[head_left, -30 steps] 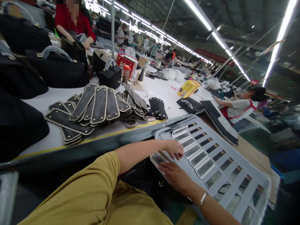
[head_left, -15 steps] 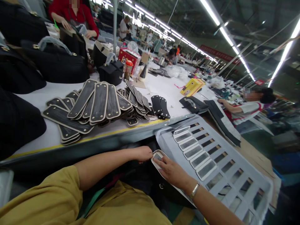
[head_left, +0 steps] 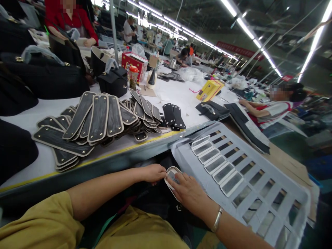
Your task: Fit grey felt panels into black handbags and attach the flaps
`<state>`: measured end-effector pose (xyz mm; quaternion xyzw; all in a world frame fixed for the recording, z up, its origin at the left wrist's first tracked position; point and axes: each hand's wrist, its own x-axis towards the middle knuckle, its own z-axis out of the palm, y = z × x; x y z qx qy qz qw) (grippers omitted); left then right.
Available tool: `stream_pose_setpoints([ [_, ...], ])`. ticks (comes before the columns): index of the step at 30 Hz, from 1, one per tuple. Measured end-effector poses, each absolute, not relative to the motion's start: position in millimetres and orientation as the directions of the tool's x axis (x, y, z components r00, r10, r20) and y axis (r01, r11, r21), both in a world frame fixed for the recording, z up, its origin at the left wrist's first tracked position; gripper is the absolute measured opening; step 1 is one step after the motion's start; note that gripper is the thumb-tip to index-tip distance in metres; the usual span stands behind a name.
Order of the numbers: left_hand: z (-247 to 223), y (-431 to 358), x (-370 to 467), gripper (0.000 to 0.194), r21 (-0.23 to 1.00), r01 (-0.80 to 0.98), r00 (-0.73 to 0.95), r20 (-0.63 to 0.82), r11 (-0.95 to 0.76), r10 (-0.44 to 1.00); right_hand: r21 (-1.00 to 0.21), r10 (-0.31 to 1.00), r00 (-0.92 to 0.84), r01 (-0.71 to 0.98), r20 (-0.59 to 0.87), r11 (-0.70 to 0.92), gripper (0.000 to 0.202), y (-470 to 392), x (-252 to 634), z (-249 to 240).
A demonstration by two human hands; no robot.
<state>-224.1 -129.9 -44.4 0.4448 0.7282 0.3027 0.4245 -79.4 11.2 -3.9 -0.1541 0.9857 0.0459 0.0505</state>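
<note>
A pale-rimmed, round-ended panel with a grey middle is held low in front of my lap. My left hand is closed, pinching the panel's left edge at its far end. My right hand, a silver bracelet at its wrist, lies over the panel's right side with bent fingers gripping it; these fingers cover much of the surface. Below the hands the panel's lower part runs into shadow. Beside my right forearm, a row of similar pale-edged panels lies on a grey slotted plastic tray.
Black strap-like pieces with pale edges and metal studs are heaped on the white table. Black bags stand at the left. A yellow box and a red box sit farther back. Co-workers work across and at right.
The view has shifted slightly, so the table things appear farther left. My right hand's fingers have moved over the panel, with the pointing finger now less stretched. My left hand keeps its pinch.
</note>
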Motion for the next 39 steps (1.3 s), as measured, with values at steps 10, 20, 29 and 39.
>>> stream_pose_setpoints([
  [10, -45.4, -123.6, -225.0, 0.023, 0.818, 0.346, -0.244, -0.394, 0.459, 0.886, 0.022, -0.478, -0.875, -0.480, -0.071, 0.877, 0.053, 17.7, -84.0, -6.0],
  [20, -42.0, -120.5, -225.3, 0.029, 0.767, 0.392, -0.342, -0.391, 0.508, 0.855, -0.137, -0.362, -0.926, -0.348, -0.102, 0.928, 0.055, 20.1, -88.5, -11.2],
  [29, -52.5, -119.4, -231.1, 0.028, 0.848, 0.314, -0.327, -0.325, 0.426, 0.887, -0.184, -0.324, -0.939, -0.301, -0.112, 0.936, 0.045, 21.4, -102.9, -5.2],
  [39, -127.6, -141.0, -212.8, 0.051, 0.757, -0.641, -0.417, -0.485, 0.130, 0.769, -0.284, -0.282, -0.952, -0.239, -0.120, 0.928, 0.051, 24.0, -88.0, -15.4],
])
